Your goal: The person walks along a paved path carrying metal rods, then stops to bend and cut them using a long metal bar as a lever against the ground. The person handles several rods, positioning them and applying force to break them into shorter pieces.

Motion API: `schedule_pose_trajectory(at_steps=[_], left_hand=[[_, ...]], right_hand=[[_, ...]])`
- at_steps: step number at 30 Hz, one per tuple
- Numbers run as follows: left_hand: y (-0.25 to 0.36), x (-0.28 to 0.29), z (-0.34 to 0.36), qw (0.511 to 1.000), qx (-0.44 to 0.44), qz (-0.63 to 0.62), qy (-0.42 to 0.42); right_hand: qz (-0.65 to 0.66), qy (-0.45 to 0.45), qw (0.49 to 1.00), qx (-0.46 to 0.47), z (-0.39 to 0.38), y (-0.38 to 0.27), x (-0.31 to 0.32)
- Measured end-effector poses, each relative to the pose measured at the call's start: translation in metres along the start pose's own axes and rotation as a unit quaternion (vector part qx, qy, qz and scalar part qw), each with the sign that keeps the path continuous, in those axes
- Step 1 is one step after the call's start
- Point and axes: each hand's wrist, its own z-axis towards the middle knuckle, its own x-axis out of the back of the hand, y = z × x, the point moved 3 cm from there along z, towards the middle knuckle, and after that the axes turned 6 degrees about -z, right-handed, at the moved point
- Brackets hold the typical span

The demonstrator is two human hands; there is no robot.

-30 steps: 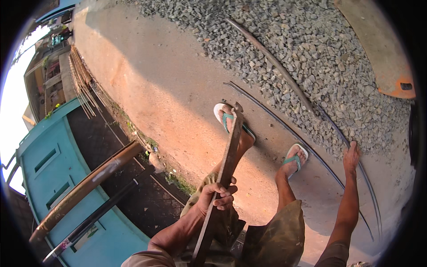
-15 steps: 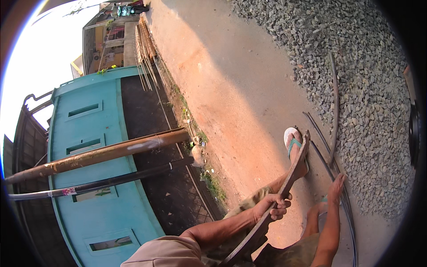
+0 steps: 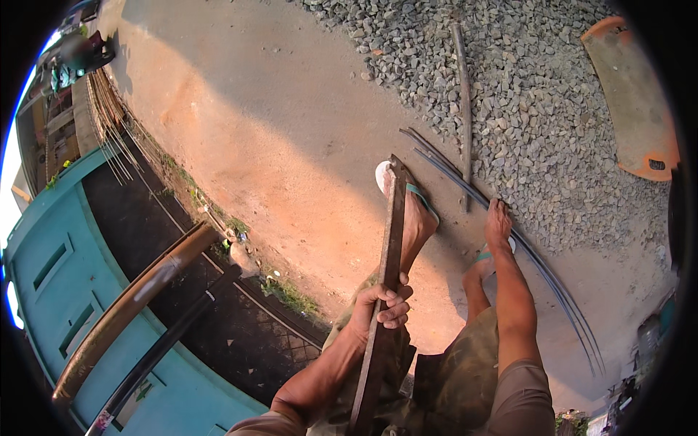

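My left hand (image 3: 383, 307) is wrapped round a long, flat, dark brown bar (image 3: 392, 225). Slanting up from beside my body, the bar has its far end over my left foot in a green-strapped flip-flop (image 3: 414, 190); whether it is wood or metal I cannot tell. My right hand (image 3: 498, 224) reaches down to several thin black rods (image 3: 542, 265) on the ground, its fingers curled at them. Part of the rods passes behind that hand. My right foot in its flip-flop (image 3: 486, 256) stands beside the right wrist.
Grey gravel (image 3: 538, 138) is heaped on the right, with a wooden stick (image 3: 463, 109) at its edge and an orange-rimmed pan (image 3: 632, 102) on it. Leftward are a rusty pole (image 3: 138, 305), a black pole (image 3: 163, 345) and a turquoise wall (image 3: 54, 251). A person (image 3: 76, 54) is far off.
My right hand has moved forward to the black rods, and its fingers have curled. My left hand still grips the bar, which stands more upright. The view has swung to the right.
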Motion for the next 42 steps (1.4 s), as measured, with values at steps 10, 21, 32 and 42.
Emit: schedule_pose_trajectory(at_steps=[10,21,32,42], left_hand=[[0.014,0.001,-0.009,0.998,-0.03,0.019,-0.055],[-0.017,-0.021,-0.019,0.987,-0.005,-0.112,-0.119],[0.054,-0.177,-0.117,0.971,0.118,-0.106,-0.181],[0.233,-0.367,-0.193,0.987,-0.049,0.009,-0.154]], right_hand=[[0.232,-0.053,0.971,0.021,-0.004,0.017,0.094],[0.337,0.036,0.941,0.015,-0.112,0.163,0.38],[0.192,0.08,0.973,-0.096,-0.226,0.083,0.557],[0.265,0.077,0.96,0.044,-0.211,0.001,0.67]])
